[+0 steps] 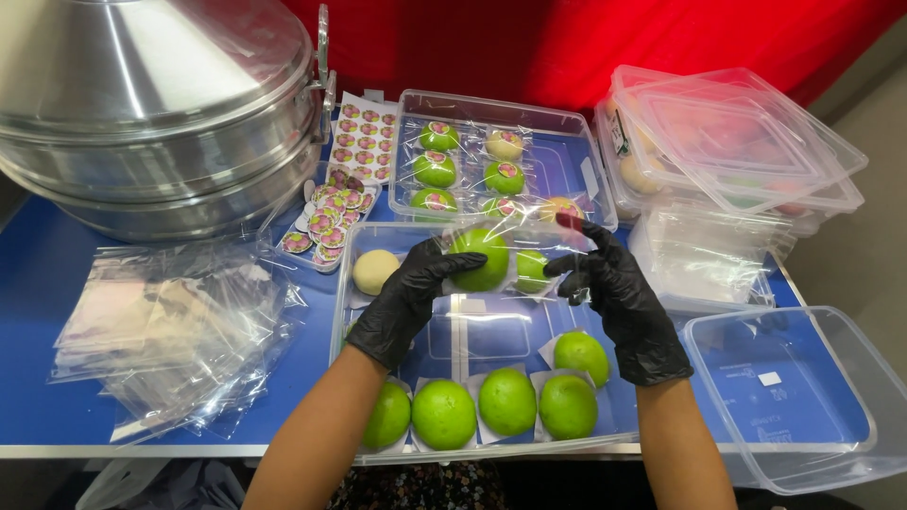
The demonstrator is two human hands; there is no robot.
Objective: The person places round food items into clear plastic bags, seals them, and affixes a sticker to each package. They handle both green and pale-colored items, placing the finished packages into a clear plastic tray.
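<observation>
Above the clear tray (351, 283) in the middle of the table (38, 274), both hands work in black gloves. Left hand (408, 297) curls its fingers around a green bun (482, 258) that sits inside a clear plastic bag (518, 247), thumb over the bun's top. Right hand (616, 283) pinches the bag's far edge between thumb and fingertips, holding the film taut; a second, smaller green bun (531, 270) shows through the film between the two hands.

Inside the tray, near its front edge, five more green buns (507, 400) rest on paper squares, and a pale bun (375, 271) lies in its rear left corner. The left forearm covers part of the tray's left side and hides some of the nearest bun.

Behind the tray stands another clear box (567, 142) with wrapped green and pale buns, each bearing a round sticker. Left of that box lie a sheet of round stickers (364, 137) and a small clear dish (331, 217) heaped with loose ones. Left of the tray spreads a loose pile of empty plastic bags (170, 331), and behind them rises a large metal steamer (161, 104), cut off by the frame's top and left.

Right of the tray sits an empty clear container (831, 453), partly cropped. Behind it are stacked lidded containers (737, 142); what they hold is blurred through the plastic. A red cloth (567, 38) hangs at the back.
</observation>
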